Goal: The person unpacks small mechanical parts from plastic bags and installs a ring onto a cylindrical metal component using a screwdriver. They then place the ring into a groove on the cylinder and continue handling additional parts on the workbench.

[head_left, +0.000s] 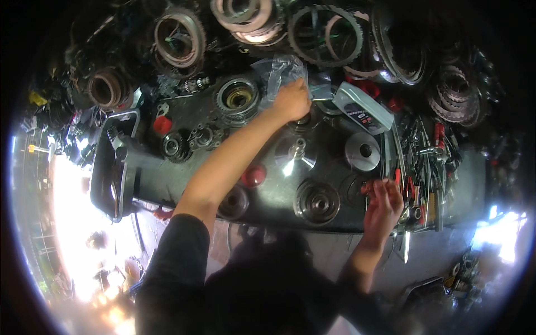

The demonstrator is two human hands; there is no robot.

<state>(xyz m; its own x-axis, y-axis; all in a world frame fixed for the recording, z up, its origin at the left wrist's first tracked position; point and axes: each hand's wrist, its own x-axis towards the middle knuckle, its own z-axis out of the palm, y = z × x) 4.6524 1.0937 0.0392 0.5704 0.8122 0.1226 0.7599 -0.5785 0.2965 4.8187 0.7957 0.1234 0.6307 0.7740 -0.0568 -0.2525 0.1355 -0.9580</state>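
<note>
My left hand (293, 101) reaches across the metal workbench (167, 181) to its far side, with its fingers closed on a crumpled clear plastic bag (283, 68). What the bag holds, if anything, I cannot make out. Just right of that hand lies a pale boxed package (364, 107) with a dark printed panel. My right hand (384, 205) is raised near the bench's front edge, its fingers loosely bent and apart, with nothing visible in them. It is beside the hand tools. A silver disc with a centre hole (363, 151) lies beyond it, and a round stepped part (317, 202) to its left.
A dark plastic bin (116, 167) stands at the left end. Hand tools (427, 167) are heaped at the right. Toothed rings (325, 36) and round housings (237, 97) crowd the back. A shaft with a conical base (298, 149) and a red round piece (253, 176) occupy the middle.
</note>
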